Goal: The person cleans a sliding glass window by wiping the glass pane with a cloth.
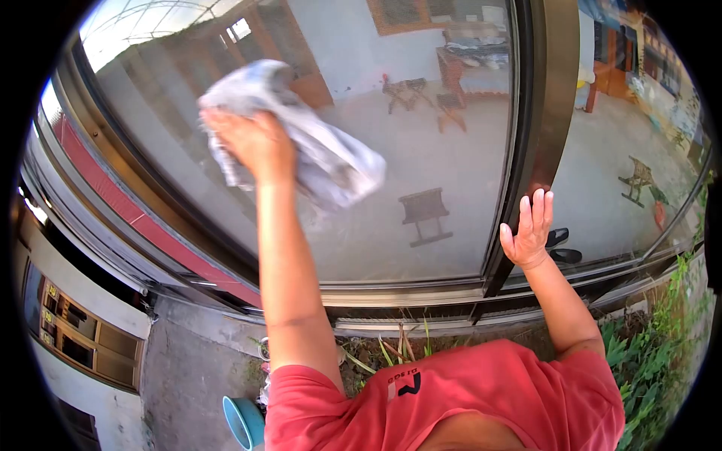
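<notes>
My left hand (252, 143) is pressed over a bunched white and grey cloth (331, 154) on the large glass pane (361, 225), at its upper left part. The cloth is blurred, and its loose end hangs out to the right of my wrist. My right hand (529, 231) holds nothing. Its fingers are raised and apart, at the lower end of the brown metal frame post (547, 98) between two panes. Whether its palm touches the post or glass is hard to tell.
A teal bucket (244, 422) stands on the concrete ground (180, 361) at lower left. Green plants (654, 368) grow at lower right below the window sill (406, 295). Stools, furniture and dark shoes (565, 255) show in or through the glass.
</notes>
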Motion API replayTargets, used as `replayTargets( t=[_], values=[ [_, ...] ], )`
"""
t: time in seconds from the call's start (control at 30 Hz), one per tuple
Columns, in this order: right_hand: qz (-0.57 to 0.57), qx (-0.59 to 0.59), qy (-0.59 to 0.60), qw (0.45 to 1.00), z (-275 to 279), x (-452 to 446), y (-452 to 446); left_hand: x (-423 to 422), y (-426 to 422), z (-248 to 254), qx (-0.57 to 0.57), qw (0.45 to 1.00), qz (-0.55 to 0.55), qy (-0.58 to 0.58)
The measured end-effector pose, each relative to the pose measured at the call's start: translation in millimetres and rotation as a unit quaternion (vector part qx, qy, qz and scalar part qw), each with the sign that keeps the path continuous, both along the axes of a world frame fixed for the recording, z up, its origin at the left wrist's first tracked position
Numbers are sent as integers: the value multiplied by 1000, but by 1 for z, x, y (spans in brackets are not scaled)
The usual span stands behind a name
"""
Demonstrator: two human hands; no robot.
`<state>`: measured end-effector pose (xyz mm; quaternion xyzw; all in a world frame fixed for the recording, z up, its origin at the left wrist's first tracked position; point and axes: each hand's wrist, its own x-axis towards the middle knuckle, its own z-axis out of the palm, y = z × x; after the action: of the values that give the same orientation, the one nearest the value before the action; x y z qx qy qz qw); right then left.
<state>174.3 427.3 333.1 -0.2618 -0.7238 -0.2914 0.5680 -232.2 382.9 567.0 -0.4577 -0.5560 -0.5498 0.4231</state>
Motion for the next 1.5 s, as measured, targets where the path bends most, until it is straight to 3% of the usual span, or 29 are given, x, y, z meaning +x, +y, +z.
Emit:
replayTargets(
  t=[0.07,0.1,0.2,0.3,0.33,0.4,0.47,0.5,0.57,0.67,0.73,0.8,0.83,0.87,0.9,0.97,1.03,1.1,1.2,1.23,1.3,1.37,1.43,1.5],
  values=[
    [-3,0,0,1000,0,-1,1,-66,-1,32,-1,993,96,-65],
    [-5,0,0,1000,-1,0,0,-106,1,25,-49,987,149,-29],
    [-4,3,6,1000,-1,-1,0,-106,25,-33,50,990,127,40],
    [-9,6,11,1000,0,0,-1,-21,27,-133,-34,993,106,43],
    [-16,-1,11,1000,1,0,-3,-9,40,-189,-74,994,78,4],
    [-20,-2,14,1000,2,1,-4,98,21,-232,-167,971,-159,-62],
    [-22,0,21,1000,0,-2,-3,134,23,-267,-252,962,-76,72],
    [-23,-1,20,1000,0,-2,-3,151,14,-254,-303,949,-40,78],
    [-25,-2,19,1000,0,-1,-2,156,19,-203,-274,951,-35,139],
    [-19,-6,20,1000,1,-1,-3,158,43,-95,-73,962,-19,263],
    [-19,-7,22,1000,-1,-3,-1,187,32,-23,-112,965,35,234],
    [-18,-7,18,1000,-2,1,-3,190,48,-2,-51,962,-28,266],
    [-22,-10,15,1000,-1,1,-3,212,52,-2,-15,971,-131,198],
    [-24,-16,14,1000,-1,1,-4,220,55,-8,-31,967,-74,241],
    [-23,-22,14,999,-1,2,-5,226,54,-17,-45,958,-14,284],
    [38,-6,22,999,-1,6,-2,248,53,-60,-111,942,-33,314],
    [168,-34,42,984,-1,14,-4,257,67,-125,-111,932,-288,192],
    [236,-64,37,969,1,21,-11,267,43,-168,-249,935,-186,173],
    [262,-99,21,960,-5,23,-23,237,57,-270,-313,864,-238,314],
    [250,-137,4,959,-5,25,-31,228,63,-302,-349,824,-188,406],
    [195,-135,-25,971,-11,24,-36,225,54,-336,-417,780,-428,185],
    [183,-133,-24,974,-14,25,-45,212,53,-389,-438,772,-432,157],
    [175,-129,-25,976,-17,26,-49,209,37,-371,-481,741,-431,181],
    [178,-136,-25,974,-25,30,-52,188,35,-363,-417,766,-274,404]
  ],
)
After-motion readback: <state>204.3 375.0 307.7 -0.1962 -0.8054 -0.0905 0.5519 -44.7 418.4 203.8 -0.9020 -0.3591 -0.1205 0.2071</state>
